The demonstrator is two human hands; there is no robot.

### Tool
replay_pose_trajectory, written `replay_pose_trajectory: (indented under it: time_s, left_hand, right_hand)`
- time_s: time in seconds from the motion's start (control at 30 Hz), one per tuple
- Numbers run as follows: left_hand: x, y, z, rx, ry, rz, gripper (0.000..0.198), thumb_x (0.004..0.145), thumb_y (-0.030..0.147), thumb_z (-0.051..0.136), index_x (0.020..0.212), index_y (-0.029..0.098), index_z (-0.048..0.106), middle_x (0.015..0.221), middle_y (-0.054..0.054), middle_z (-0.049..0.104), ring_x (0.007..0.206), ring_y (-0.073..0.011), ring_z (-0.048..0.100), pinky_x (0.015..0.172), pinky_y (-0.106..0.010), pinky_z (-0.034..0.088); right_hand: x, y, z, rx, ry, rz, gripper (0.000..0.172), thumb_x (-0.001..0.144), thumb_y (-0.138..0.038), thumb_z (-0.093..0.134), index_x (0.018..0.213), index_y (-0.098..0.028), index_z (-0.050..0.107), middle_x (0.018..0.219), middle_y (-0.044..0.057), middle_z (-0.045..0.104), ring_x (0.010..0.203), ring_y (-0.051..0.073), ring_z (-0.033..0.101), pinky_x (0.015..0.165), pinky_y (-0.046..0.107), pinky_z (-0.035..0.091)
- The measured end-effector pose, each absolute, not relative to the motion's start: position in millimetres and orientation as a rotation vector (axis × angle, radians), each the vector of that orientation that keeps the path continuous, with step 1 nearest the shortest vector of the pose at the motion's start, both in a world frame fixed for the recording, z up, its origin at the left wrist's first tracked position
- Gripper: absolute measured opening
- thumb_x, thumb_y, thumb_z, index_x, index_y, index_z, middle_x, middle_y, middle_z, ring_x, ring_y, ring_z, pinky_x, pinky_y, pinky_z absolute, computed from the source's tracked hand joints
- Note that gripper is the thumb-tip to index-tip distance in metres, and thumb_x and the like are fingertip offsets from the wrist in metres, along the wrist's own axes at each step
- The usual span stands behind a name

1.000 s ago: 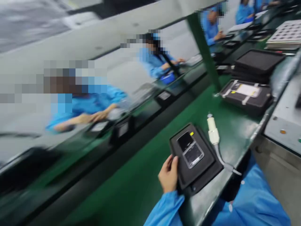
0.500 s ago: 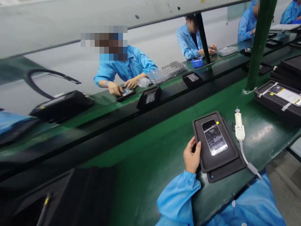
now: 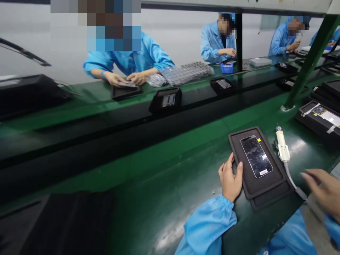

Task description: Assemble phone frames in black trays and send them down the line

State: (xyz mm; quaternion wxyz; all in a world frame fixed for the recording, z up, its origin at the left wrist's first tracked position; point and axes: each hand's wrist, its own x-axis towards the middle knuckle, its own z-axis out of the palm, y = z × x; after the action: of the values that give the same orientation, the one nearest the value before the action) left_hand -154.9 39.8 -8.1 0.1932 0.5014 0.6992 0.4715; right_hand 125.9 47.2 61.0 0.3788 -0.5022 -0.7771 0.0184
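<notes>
The right hand is blurring over the counter's near edge, its wrist running out of view. The left hand is covering the tray's left rim; whether it is gripping is hidden.

The left hand and right hand are bare. A light blue smock sleeve covers the left forearm, gathered into an elastic cuff at the wrist; the same smooth blue fabric shows on the right sleeve and smock front

No legible text or labels anywhere
</notes>
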Motion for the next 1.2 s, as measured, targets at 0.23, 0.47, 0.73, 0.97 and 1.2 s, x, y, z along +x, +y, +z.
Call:
replay_pose_trajectory:
  time_s: [0.23,0.47,0.73,0.97,1.2]
  left_hand:
    - [-154.8,39.2,-11.5,1.447,1.935,1.334,0.046,0.091,0.039,0.046,0.131,0.016,0.047,0.130,-0.014,0.060,0.120,-0.0255,0.055,0.106,-0.053,0.029]
    - [-153.7,39.5,-10.6,1.466,1.954,1.335,0.045,0.091,0.037,0.047,0.131,0.016,0.047,0.128,-0.014,0.061,0.119,-0.0257,0.055,0.106,-0.053,0.030]
    - [-155.3,42.2,-8.3,1.466,1.962,1.329,0.046,0.090,0.037,0.048,0.131,0.017,0.047,0.126,-0.014,0.063,0.118,-0.0270,0.056,0.105,-0.054,0.031]
    - [-156.3,43.3,-6.7,1.486,1.970,1.308,0.047,0.090,0.039,0.046,0.130,0.015,0.048,0.124,-0.016,0.064,0.116,-0.0278,0.058,0.104,-0.054,0.032]
    - [-157.5,43.8,-7.0,1.466,1.962,1.308,0.047,0.090,0.041,0.046,0.131,0.017,0.048,0.124,-0.015,0.064,0.116,-0.0270,0.058,0.105,-0.053,0.031]
  right_hand:
    - [-18.2,74.4,50.5,-1.585,-2.491,-0.148,0.048,0.091,-0.041,0.056,0.123,-0.006,0.061,0.128,0.024,0.054,0.109,0.038,0.055,0.085,0.050,0.051]
    - [0.8,80.4,58.0,-1.497,-2.544,0.029,0.043,0.092,-0.021,0.040,0.126,0.001,0.055,0.111,0.023,0.064,0.102,0.031,0.063,0.081,0.036,0.053]
    - [55.9,120.1,56.2,-1.240,-1.203,1.408,0.039,0.068,-0.045,0.070,0.096,-0.017,0.067,0.083,0.006,0.071,0.070,0.023,0.066,0.066,0.034,0.055]
    - [47.0,107.9,49.1,-1.063,-0.826,1.764,0.040,0.060,-0.038,0.086,0.091,-0.018,0.070,0.096,0.007,0.072,0.097,0.026,0.066,0.086,0.038,0.055]
    - [45.9,110.0,46.5,-0.963,-0.759,1.862,0.042,0.062,-0.037,0.084,0.098,-0.021,0.069,0.102,0.004,0.072,0.104,0.025,0.065,0.089,0.038,0.054]
